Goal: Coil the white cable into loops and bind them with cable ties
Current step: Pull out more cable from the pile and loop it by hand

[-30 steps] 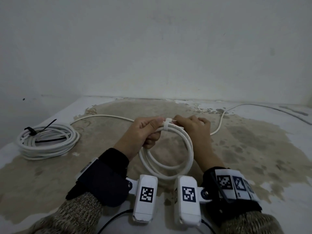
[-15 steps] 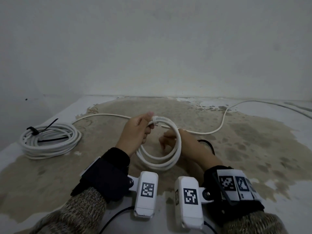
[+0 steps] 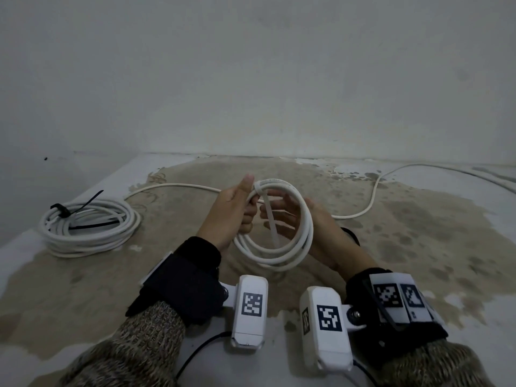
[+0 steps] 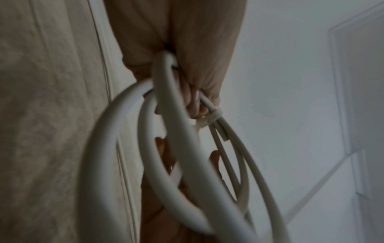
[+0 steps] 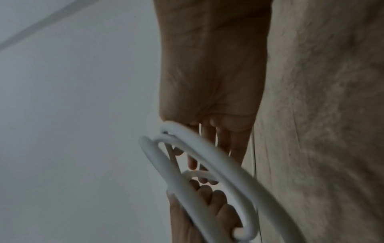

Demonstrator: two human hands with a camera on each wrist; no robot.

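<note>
My left hand (image 3: 237,210) grips the top left of a small coil of white cable (image 3: 304,233) and holds it upright above the stained surface. A white cable tie (image 3: 258,189) is wrapped round the loops beside my thumb, and its tail (image 3: 272,224) hangs down across the coil's opening. My right hand (image 3: 282,216) is behind the coil with its fingers stretched toward the tail. The left wrist view shows my fingers (image 4: 193,102) curled round the loops (image 4: 187,148) just behind the tie (image 4: 209,118). In the right wrist view my fingers (image 5: 224,139) are straight behind the coil (image 5: 207,148).
A larger bundled cable coil (image 3: 89,227) with black cable ties (image 3: 60,210) lies at the left. Loose white cable (image 3: 371,202) runs across the surface to the far right. A black tie (image 3: 351,236) lies beyond my right wrist. A wall stands close behind.
My right hand left the coil's top, dropped toward the surface, and has now risen behind the coil by the tie's tail. The left hand kept its grip and turned the coil.
</note>
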